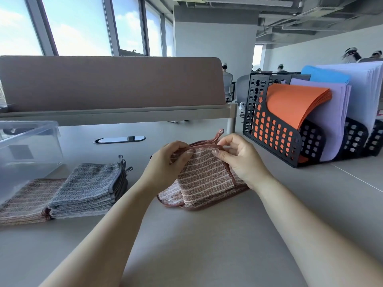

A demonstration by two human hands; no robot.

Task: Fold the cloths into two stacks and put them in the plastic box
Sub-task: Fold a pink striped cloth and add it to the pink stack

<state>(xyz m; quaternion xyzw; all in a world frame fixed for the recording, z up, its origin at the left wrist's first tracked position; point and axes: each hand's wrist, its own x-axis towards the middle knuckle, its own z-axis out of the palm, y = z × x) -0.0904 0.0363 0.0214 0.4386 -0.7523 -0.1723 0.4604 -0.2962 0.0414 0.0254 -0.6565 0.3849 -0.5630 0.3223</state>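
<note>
1. At the middle of the grey tabletop (207, 245): pinching the far bound edge of a brown-and-pink striped terry cloth with maroon trim (204, 179), left hand (165, 162) clenched on one top corner, right hand (238, 160) clenched on the other beside the hanging loop.
2. Holding the top layer raised and doubled over the lower layer, which is lying flat on the tabletop, likely to line up the edges before pressing the fold down.
3. Keeping both thumbs on the near face, fingers behind, so the soft fabric is staying taut between the two grips instead of sagging.
4. Sitting to the left, well apart from the hands: a stack of folded grey terry cloths (89, 187), overlapping a flatter pile of brown striped cloths (24, 201), seemingly sorted by colour.
5. Waiting at the far left: a clear plastic box (27, 150), just beside those piles, appearing empty, so packing is not yet begun.
</note>
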